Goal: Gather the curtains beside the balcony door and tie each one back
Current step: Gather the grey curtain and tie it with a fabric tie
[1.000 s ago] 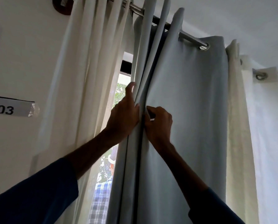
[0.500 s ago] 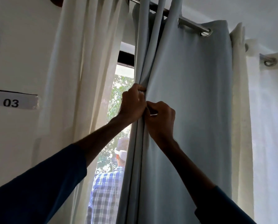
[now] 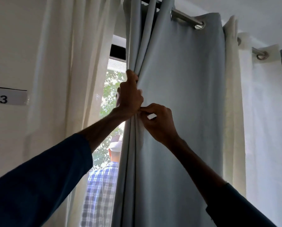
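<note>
The grey curtain (image 3: 178,95) hangs by eyelets from the metal rod (image 3: 184,18), just right of the strip of uncovered glass. Its leading edge is bunched into narrow vertical folds, and the rest falls as a flat panel. Our left hand (image 3: 130,97) grips those folds from the glass side, fingers curled round them. Just below and touching it, our right hand (image 3: 158,122) pinches one pleat between thumb and forefinger, the other fingers curled in.

We judge the cloth soft, pliant and fairly heavy. It would slump out of a loose hold, so we should take it round the whole bundle rather than by a single pleat. No tie-back is visible.

Left of the glass hangs a cream curtain (image 3: 71,79), with a wall label (image 3: 7,97) beside it. A person in a checked shirt (image 3: 102,185) stands beyond the glass.
</note>
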A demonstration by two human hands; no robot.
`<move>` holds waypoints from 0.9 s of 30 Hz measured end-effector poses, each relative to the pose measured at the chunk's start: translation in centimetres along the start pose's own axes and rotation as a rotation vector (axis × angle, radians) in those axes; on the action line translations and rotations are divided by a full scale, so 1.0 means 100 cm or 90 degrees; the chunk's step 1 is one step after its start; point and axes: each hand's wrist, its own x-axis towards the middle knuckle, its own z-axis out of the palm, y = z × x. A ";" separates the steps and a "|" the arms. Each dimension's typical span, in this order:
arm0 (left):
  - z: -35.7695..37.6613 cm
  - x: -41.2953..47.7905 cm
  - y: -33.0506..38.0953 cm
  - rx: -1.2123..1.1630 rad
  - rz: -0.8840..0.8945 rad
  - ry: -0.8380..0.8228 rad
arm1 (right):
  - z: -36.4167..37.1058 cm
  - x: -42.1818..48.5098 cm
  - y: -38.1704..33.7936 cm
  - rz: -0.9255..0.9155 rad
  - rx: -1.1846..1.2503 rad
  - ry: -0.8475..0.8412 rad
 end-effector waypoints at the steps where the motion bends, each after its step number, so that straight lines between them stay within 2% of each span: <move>1: 0.002 -0.003 0.000 0.008 0.019 0.009 | -0.005 -0.002 0.006 0.004 -0.025 -0.011; 6: 0.013 -0.007 -0.004 0.045 0.079 -0.001 | -0.035 -0.004 0.053 0.094 -0.194 0.101; 9: 0.019 -0.005 -0.011 0.072 0.083 -0.019 | -0.057 0.005 0.086 0.194 -0.286 0.101; 11: 0.023 -0.005 -0.014 0.073 0.075 -0.030 | -0.071 0.010 0.103 0.305 -0.321 0.091; 13: 0.026 -0.007 -0.017 0.072 0.066 -0.030 | -0.082 0.013 0.114 0.410 -0.312 0.093; 17: 0.028 -0.007 -0.025 0.069 0.077 -0.001 | -0.096 0.022 0.135 0.568 -0.183 0.100; 20: 0.027 -0.003 -0.028 0.048 0.088 0.001 | -0.098 0.027 0.148 0.599 -0.147 0.087; 23: 0.027 -0.001 -0.032 0.033 0.084 0.005 | -0.089 0.032 0.158 0.581 -0.100 0.073; 27: 0.031 -0.003 -0.034 0.015 0.103 0.009 | -0.069 0.038 0.174 0.471 -0.216 0.098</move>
